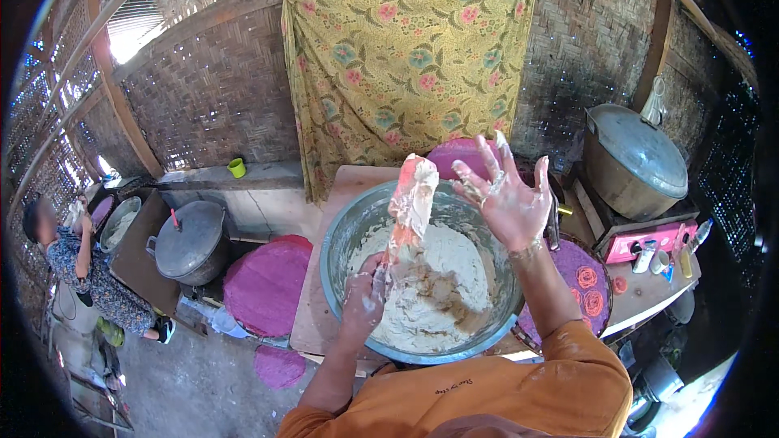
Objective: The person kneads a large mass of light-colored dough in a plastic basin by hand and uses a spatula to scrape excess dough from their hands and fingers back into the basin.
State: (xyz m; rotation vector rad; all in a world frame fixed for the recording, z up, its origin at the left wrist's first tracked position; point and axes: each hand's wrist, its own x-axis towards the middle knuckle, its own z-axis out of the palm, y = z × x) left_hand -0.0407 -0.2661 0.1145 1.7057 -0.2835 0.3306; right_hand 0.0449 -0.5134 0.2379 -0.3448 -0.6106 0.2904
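My left hand is closed around the handle of a pinkish-orange spatula, raised over the basin. Thick pale dough clings to its blade, so its exact shape is partly hidden. My right hand is lifted above the basin's right side, fingers spread, with sticky dough on the fingertips and palm; it holds nothing. Below both hands stands a wide blue-grey basin. Inside lies a mass of white flour and dough, with a wetter, brownish patch in the middle.
The basin rests on a wooden table. Round purple trays flank it; the right one carries orange coiled pieces. A lidded pot stands left; a larger pot sits on a pink stove. Another person works far left.
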